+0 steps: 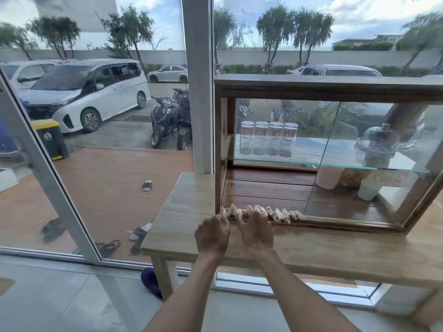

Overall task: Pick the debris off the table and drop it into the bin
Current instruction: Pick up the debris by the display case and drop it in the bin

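A row of crumpled white paper scraps, the debris (282, 213), lies along the front lower edge of the glass cabinet (335, 87) on the wooden table (187, 212). My left hand (212, 234) pinches the scraps at the row's left end. Just to its right, my right hand (256, 232) has its fingers curled over scraps too. Both hands rest side by side on the tabletop. No indoor bin is in view; a dark bin with a yellow lid (51, 138) stands outside behind the glass.
The cabinet holds several upturned glasses (268, 141), a glass dome (376, 147), a pink cup (328, 176) and a white cup (369, 189). A purple object (149, 281) lies on the floor by the table leg. Cars, scooters and sandals are outside.
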`<move>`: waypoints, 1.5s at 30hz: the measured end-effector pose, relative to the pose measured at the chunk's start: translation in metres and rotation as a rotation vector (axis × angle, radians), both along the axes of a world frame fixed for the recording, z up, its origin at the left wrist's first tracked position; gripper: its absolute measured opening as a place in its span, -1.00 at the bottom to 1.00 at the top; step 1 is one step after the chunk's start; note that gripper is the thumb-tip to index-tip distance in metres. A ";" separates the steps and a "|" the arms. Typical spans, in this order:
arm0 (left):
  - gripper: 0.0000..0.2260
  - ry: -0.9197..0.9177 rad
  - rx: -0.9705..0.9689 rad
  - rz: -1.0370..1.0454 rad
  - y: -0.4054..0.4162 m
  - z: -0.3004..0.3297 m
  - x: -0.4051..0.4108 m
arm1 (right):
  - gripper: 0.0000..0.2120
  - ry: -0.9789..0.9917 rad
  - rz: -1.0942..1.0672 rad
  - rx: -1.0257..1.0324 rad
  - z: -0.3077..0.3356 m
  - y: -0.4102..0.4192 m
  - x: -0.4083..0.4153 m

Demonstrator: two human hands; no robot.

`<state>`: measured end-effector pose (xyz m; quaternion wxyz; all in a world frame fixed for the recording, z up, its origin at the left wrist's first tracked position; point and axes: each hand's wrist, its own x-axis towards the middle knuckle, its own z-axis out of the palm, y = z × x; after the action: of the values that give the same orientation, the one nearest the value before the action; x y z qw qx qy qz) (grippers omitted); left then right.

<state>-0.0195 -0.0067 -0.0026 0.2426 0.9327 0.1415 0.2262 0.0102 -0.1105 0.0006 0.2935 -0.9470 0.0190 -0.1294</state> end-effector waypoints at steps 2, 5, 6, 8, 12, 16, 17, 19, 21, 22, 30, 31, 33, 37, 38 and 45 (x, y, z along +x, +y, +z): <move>-0.79 -0.003 0.003 0.013 -0.001 0.003 -0.009 | -0.64 0.000 0.005 0.010 0.002 -0.003 -0.010; -0.80 -0.011 0.006 0.034 0.001 0.007 -0.026 | -0.67 0.000 0.020 0.020 0.005 -0.006 -0.025; -0.80 -0.010 0.009 0.039 0.003 0.007 -0.033 | -0.69 0.008 0.017 0.021 0.004 -0.007 -0.029; -0.81 -0.004 0.019 0.043 0.007 0.007 -0.047 | -0.74 0.018 0.012 0.036 0.004 -0.007 -0.040; -0.82 -0.013 0.022 0.057 0.021 0.002 -0.076 | -0.79 -0.033 0.084 0.065 -0.001 0.000 -0.062; -0.80 0.034 0.054 0.155 0.042 -0.012 -0.112 | -0.71 -0.051 0.136 0.098 -0.010 0.018 -0.085; -0.78 0.063 0.054 0.196 0.048 -0.016 -0.123 | -0.71 -0.066 0.162 0.110 -0.011 0.024 -0.092; -0.74 0.105 0.024 0.260 0.059 -0.030 -0.142 | -0.75 -0.098 0.228 0.147 -0.020 0.034 -0.104; -0.71 0.118 -0.010 0.315 0.068 -0.042 -0.163 | -0.77 -0.092 0.290 0.147 -0.033 0.044 -0.117; -0.69 0.120 -0.014 0.329 0.071 -0.045 -0.175 | -0.77 -0.083 0.317 0.137 -0.040 0.050 -0.123; -0.76 0.216 -0.074 0.530 0.093 -0.092 -0.251 | -0.73 0.091 0.504 0.127 -0.108 0.088 -0.174; -0.76 0.249 -0.080 0.556 0.096 -0.103 -0.260 | -0.75 0.116 0.534 0.122 -0.117 0.090 -0.182; -0.76 0.313 -0.091 0.597 0.099 -0.128 -0.278 | -0.76 0.177 0.576 0.095 -0.135 0.095 -0.198; -0.72 0.453 -0.124 0.671 0.105 -0.177 -0.310 | -0.77 0.295 0.621 0.041 -0.183 0.104 -0.222; -0.72 0.484 -0.136 0.685 0.108 -0.190 -0.318 | -0.77 0.317 0.639 0.019 -0.195 0.106 -0.227; -0.75 0.652 -0.221 0.727 0.146 -0.276 -0.355 | -0.77 0.495 0.679 -0.081 -0.275 0.143 -0.254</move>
<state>-0.3746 0.1392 -0.2782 0.1885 0.8140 0.5489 -0.0236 -0.2441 0.0327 -0.2743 0.2687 -0.9127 -0.2292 0.2054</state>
